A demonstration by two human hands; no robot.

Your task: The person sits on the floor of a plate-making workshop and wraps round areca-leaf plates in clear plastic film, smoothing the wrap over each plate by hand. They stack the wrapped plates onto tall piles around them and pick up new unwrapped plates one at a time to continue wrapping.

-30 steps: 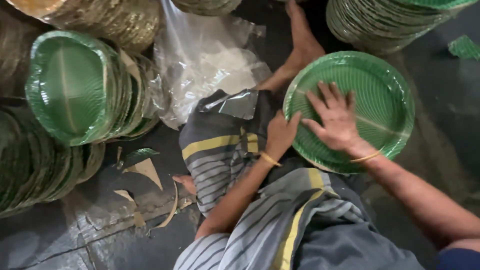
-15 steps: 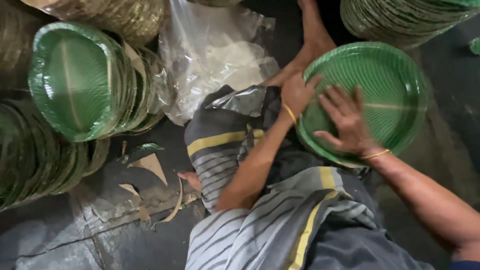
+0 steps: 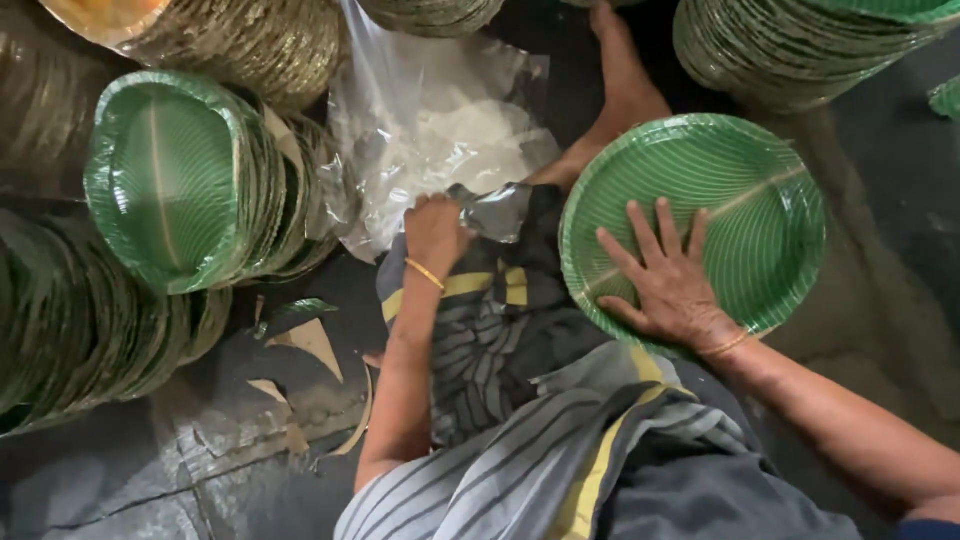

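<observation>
Sitting among leaning stacks of green leaf-pattern plates (image 3: 180,180), with another stack (image 3: 790,50) at upper right, you keep one wrapped bundle of plates (image 3: 740,190) propped against your knee, apparently so it cannot roll. Your right hand (image 3: 670,285) lies flat on its face, fingers spread wide, pinning it. Your left hand (image 3: 435,230) is closed on the edge of the clear plastic sheet (image 3: 430,140) spread beside your bare foot (image 3: 620,70).
</observation>
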